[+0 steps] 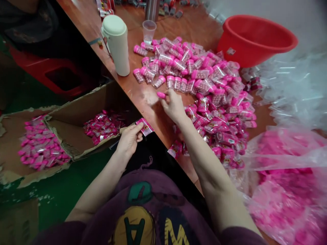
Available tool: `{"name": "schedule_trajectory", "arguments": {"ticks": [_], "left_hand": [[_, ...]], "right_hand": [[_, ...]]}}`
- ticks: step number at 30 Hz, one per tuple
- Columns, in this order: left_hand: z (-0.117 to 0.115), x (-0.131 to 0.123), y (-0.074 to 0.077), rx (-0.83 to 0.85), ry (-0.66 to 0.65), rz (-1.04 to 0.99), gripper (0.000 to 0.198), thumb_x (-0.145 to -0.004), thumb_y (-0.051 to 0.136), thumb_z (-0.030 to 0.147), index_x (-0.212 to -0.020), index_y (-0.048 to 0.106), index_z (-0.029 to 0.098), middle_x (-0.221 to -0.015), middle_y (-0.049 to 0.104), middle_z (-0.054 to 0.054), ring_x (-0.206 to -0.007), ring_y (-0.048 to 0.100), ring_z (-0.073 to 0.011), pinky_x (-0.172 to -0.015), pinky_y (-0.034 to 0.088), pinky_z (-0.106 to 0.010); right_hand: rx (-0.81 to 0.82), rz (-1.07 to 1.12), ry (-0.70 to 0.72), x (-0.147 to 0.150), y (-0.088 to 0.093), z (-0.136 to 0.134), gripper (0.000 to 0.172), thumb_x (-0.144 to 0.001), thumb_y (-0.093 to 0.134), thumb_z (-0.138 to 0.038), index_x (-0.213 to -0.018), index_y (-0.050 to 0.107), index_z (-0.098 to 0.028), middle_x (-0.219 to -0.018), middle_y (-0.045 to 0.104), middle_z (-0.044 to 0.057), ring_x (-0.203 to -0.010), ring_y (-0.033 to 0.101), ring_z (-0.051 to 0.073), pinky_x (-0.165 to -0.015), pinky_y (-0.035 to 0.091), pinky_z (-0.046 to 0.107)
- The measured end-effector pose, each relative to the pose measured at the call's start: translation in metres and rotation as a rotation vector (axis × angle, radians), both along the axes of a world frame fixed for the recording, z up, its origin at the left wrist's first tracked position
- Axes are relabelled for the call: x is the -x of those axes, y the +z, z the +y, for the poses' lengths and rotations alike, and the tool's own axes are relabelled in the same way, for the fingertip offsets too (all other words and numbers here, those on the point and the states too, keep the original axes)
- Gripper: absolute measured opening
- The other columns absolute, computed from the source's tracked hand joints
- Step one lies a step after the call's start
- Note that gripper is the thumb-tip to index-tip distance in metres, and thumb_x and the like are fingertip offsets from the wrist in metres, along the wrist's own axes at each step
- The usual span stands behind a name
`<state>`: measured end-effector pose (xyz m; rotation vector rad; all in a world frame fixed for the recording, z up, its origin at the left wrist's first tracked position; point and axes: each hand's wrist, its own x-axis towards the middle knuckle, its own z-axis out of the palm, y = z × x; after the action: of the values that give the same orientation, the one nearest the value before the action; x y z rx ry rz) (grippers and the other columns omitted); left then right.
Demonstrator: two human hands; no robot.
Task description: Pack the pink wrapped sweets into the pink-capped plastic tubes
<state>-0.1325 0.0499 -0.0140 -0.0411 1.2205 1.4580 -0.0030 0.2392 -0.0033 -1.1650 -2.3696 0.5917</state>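
My left hand (129, 141) pinches a flat pink printed packet (146, 127) at the table's edge. Over the tabletop, my right hand (173, 104) is closed on a small bottle, of which the pink cap (160, 95) sticks out to the left; the fingers hide the rest. Just beyond that hand spreads a heap of clear candy bottles (177, 83) with pink caps and pale pink balls inside. Nearer my right forearm lie several filled pink packets (214, 126), piled against the bottles.
Left, below the table (153, 115), stand open cardboard boxes (74, 114) holding pink packets and bottles. A white tumbler (116, 46) and a clear plastic cup (149, 31) stand farther back. A red basin (255, 42), clear plastic pieces (298, 92) and a bag of pink pieces (286, 190) are right.
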Motion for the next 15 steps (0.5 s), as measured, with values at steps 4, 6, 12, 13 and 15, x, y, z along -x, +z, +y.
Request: {"name": "schedule_trajectory", "arguments": {"ticks": [4,6,12,13,15], "left_hand": [[-0.002,-0.002,0.007,-0.034,0.035,-0.054,0.047,-0.054,0.099,0.034,-0.068,0.059,0.014,-0.056,0.053,0.006,-0.042,0.042,-0.0023,-0.039,0.025,-0.017],[-0.004,-0.008,0.009,-0.047,0.034,-0.063,0.043,-0.062,0.097,0.032,-0.070,0.058,0.015,-0.057,0.054,0.006,-0.042,0.042,-0.0021,-0.039,0.025,-0.017],[-0.018,-0.039,0.015,-0.052,-0.064,-0.115,0.033,-0.077,0.089,0.033,-0.075,0.061,0.016,-0.061,0.059,0.005,-0.041,0.040,-0.0010,-0.038,0.026,-0.017],[-0.021,-0.045,0.017,-0.044,-0.083,-0.113,0.032,-0.077,0.089,0.034,-0.077,0.062,0.016,-0.062,0.059,0.005,-0.041,0.040,-0.0011,-0.038,0.026,-0.017],[-0.026,-0.054,0.019,-0.022,-0.121,-0.097,0.031,-0.078,0.089,0.035,-0.079,0.064,0.017,-0.064,0.061,0.004,-0.042,0.040,-0.0016,-0.037,0.027,-0.017]], "right_hand": [[0.563,0.598,-0.026,-0.027,0.011,-0.081,0.027,-0.093,0.067,-0.047,-0.100,0.055,-0.024,-0.089,0.066,0.000,-0.081,0.065,0.015,-0.078,0.059,0.034],[0.779,0.784,-0.055,-0.039,0.011,-0.119,0.032,-0.091,0.070,-0.050,-0.104,0.055,-0.026,-0.083,0.064,-0.003,-0.070,0.065,0.012,-0.068,0.060,0.029],[1.005,1.031,-0.196,-0.068,-0.002,-0.192,0.034,-0.091,0.071,-0.052,-0.108,0.057,-0.026,-0.075,0.064,-0.007,-0.049,0.055,0.007,-0.042,0.042,0.018],[1.015,1.051,-0.202,-0.072,-0.004,-0.199,0.033,-0.093,0.068,-0.053,-0.107,0.059,-0.025,-0.075,0.065,-0.006,-0.050,0.054,0.006,-0.042,0.041,0.018],[1.062,1.081,-0.206,-0.079,-0.006,-0.212,0.036,-0.096,0.062,-0.057,-0.104,0.062,-0.022,-0.074,0.067,-0.003,-0.052,0.054,0.007,-0.043,0.040,0.018]]}}
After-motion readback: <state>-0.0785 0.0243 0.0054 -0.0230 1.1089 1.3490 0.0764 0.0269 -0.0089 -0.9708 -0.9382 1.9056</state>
